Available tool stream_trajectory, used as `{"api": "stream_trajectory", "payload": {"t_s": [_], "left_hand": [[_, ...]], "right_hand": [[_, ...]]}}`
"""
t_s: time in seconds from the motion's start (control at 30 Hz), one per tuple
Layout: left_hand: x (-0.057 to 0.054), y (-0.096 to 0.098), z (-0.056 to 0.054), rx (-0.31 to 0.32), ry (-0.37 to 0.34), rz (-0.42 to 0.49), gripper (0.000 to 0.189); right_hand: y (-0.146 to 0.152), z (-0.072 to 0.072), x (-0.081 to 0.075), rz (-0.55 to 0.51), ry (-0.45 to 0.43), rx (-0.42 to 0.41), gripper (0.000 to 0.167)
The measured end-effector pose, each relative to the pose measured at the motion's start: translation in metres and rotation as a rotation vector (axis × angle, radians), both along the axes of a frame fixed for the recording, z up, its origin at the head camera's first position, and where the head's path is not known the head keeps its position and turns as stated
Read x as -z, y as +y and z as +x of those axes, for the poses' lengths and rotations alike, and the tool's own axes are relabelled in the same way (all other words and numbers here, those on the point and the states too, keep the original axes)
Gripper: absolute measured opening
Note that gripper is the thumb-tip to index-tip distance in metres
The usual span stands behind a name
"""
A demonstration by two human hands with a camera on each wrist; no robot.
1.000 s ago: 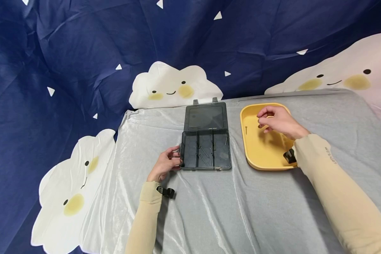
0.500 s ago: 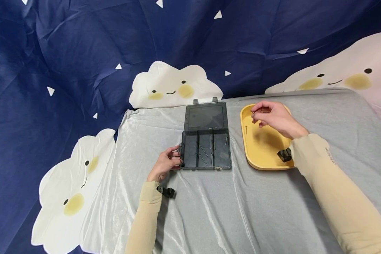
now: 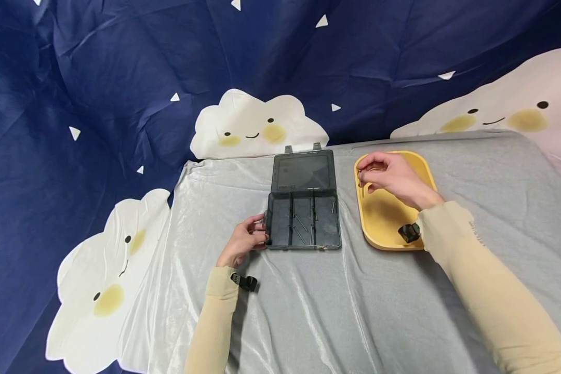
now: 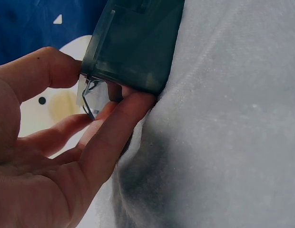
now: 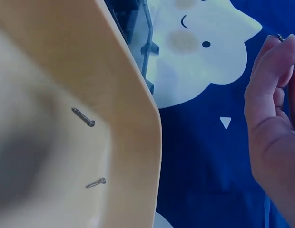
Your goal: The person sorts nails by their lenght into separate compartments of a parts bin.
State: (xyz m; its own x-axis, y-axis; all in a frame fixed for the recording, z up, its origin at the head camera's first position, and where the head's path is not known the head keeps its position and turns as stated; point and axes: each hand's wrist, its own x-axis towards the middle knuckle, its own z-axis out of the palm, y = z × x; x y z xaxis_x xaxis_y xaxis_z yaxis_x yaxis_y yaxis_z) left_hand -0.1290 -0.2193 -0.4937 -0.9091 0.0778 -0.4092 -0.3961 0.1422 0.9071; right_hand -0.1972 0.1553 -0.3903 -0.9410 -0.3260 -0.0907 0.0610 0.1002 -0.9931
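Pinching fingers (image 3: pixel 361 175) hold a screw (image 5: pixel 279 37) above tray (image 3: pixel 388 241).

The right hand (image 5: pixel 273 128) runs off the wrist frame's right edge, whatever its fingertips pinch too small to tell. The box (image 4: pixel 133 42) is cut off at top, the tray's (image 5: pixel 138 118) floor blurred.

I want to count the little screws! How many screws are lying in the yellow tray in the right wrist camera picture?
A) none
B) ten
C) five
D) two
D: in the right wrist view, two small screws lie on the yellow tray, one screw higher up and the other screw below it, both near the rim.
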Motion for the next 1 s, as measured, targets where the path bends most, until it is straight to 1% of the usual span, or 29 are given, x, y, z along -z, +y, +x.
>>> {"api": "stream_trajectory", "payload": {"t_s": [0.17, 0.27, 0.4, 0.5, 0.67, 1.0], "left_hand": [[0.001, -0.001, 0.000, -0.002, -0.001, -0.008, 0.069], [0.000, -0.001, 0.000, -0.004, 0.004, -0.008, 0.069], [-0.001, -0.001, 0.000, -0.010, 0.009, 0.000, 0.069], [-0.002, 0.000, 0.000, -0.011, 0.007, -0.002, 0.069], [-0.003, 0.000, 0.000, -0.002, 0.006, -0.015, 0.068], [-0.002, -0.001, 0.001, 0.000, 0.004, -0.021, 0.068]], "right_hand": [[-0.008, 0.000, 0.004, 0.048, 0.001, -0.032, 0.014], [-0.014, -0.001, 0.007, 0.090, 0.003, -0.077, 0.015], [-0.021, -0.001, 0.011, 0.148, -0.003, -0.142, 0.020], [-0.027, 0.000, 0.014, 0.182, 0.000, -0.171, 0.022], [-0.036, 0.001, 0.020, 0.231, 0.033, -0.223, 0.021], [-0.048, 0.002, 0.028, 0.337, 0.054, -0.312, 0.016]]}}
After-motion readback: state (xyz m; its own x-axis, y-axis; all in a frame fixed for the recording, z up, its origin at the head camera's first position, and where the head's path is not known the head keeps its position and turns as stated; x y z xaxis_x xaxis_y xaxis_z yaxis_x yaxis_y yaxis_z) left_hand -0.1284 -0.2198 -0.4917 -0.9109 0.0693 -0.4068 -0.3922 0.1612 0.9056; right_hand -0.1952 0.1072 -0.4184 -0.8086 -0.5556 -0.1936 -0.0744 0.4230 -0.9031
